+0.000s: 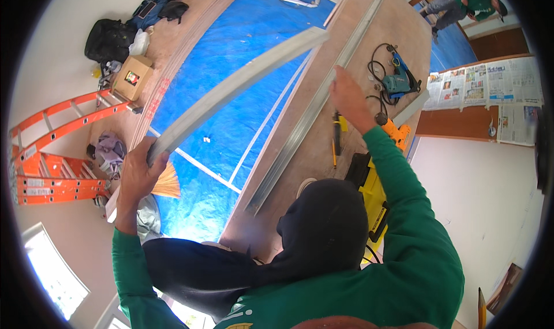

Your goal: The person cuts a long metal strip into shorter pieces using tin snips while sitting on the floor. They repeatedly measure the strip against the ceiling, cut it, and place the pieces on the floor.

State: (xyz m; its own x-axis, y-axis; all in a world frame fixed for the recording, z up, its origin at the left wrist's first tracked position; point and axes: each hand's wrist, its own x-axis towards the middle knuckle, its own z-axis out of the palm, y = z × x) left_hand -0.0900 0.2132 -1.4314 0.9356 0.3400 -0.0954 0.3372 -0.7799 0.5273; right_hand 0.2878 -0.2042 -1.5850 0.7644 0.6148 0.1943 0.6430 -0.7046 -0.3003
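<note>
Two hands work one long grey strip (231, 89): your left hand (138, 173), lower left of frame, clenches its near end; your right hand (346, 95), at centre, touches the far part, grip hidden. You're carrying it, I judge; next, lower it level onto the plywood sheet (323, 156). Pale, thin, slightly bowed.
</note>
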